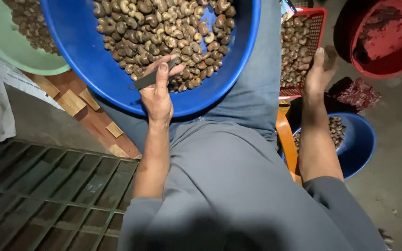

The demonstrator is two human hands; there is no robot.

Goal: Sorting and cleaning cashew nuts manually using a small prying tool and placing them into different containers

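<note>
A big blue tub point(84, 60) sits on the person's lap, full of brown nuts point(164, 28). A red basket point(319, 18) of nuts stands on the right. The left hand point(159, 88) is closed around a small dark blade point(150, 79) at the edge of the nut pile. The right hand point(317, 72) reaches into the red basket, fingers hidden, so I cannot tell its grip.

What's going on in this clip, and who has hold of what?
A seated person works over a blue basin of brown cashew nuts on their lap. The left hand holds a small dark blade-like tool at the edge of the pile. The right hand reaches to a red mesh basket that also holds nuts. A smaller blue bowl, a green basin and a red tub stand around.
</note>
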